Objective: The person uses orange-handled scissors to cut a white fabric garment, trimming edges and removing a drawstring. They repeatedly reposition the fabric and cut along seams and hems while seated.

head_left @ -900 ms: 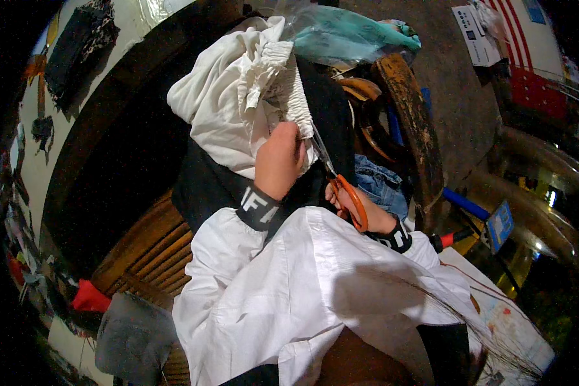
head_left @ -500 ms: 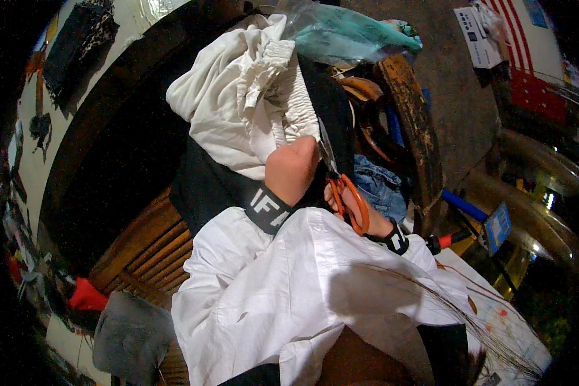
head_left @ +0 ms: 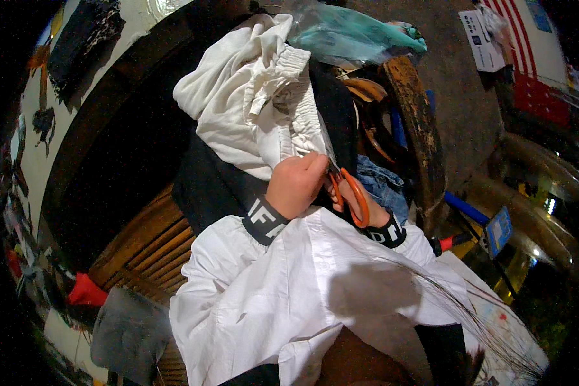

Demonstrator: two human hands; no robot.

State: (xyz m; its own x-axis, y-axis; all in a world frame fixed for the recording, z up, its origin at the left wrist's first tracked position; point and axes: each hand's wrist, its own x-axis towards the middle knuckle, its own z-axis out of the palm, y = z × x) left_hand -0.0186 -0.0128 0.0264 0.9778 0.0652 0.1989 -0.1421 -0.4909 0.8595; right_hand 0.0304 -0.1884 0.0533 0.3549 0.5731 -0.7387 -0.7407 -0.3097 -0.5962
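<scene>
Two hands meet at the white garment (head_left: pixel 251 109): the left hand (head_left: pixel 296 186) pinches its elastic waistband, the right hand (head_left: pixel 360 202) grips orange-handled scissors (head_left: pixel 350 193). The cloth looks soft and limp, best held taut beside the blades

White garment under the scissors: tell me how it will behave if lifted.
The white garment lies bunched in soft folds, so it will probably flop and drape. Its gathered elastic band would likely stretch. It looks light, pinched easily by the left hand.

A person's left hand (head_left: pixel 296 185) pinches white cloth (head_left: pixel 251 109) while the right hand (head_left: pixel 360 204) grips orange-handled scissors (head_left: pixel 349 193) at its edge, above black fabric (head_left: pixel 206 186) and a wooden chair (head_left: pixel 141 238).
</scene>
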